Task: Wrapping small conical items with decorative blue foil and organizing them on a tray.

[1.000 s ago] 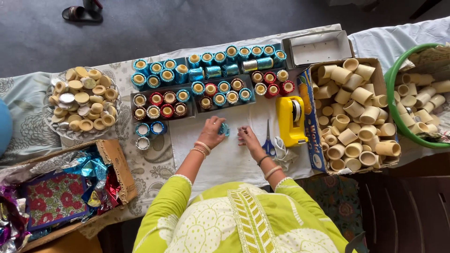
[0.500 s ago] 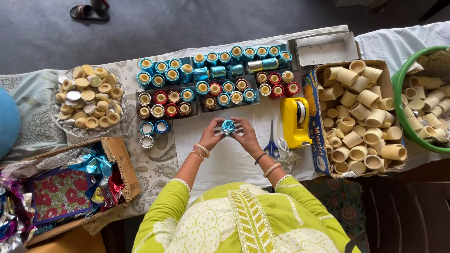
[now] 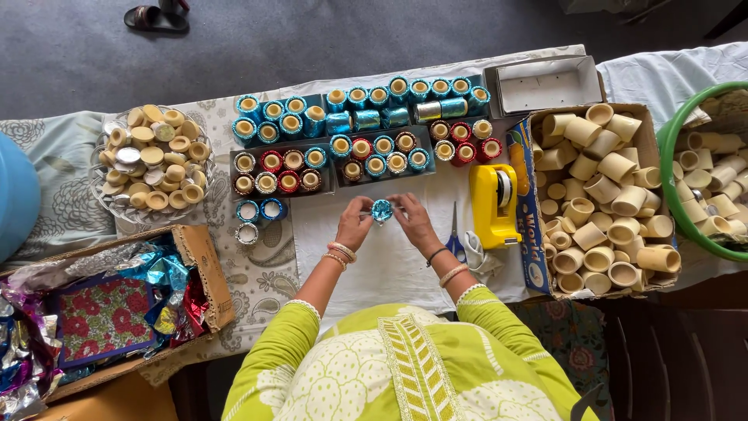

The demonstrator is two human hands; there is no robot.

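Cloth-covered worktop (image 3: 389, 265): left hand (image 3: 354, 224) and right hand (image 3: 413, 222) pinch the blue foil-wrapped cup (image 3: 381, 210); best pressed evenly.

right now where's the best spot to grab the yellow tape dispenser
Take the yellow tape dispenser across its long flat sides, coming from straight above. It lies lengthwise on the white cloth, with the cardboard box tight on one side and the scissors on the other, so a top-down grip at mid-body looks least cramped.

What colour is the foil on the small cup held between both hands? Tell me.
Shiny blue foil on the small cup, clearest in the head view.
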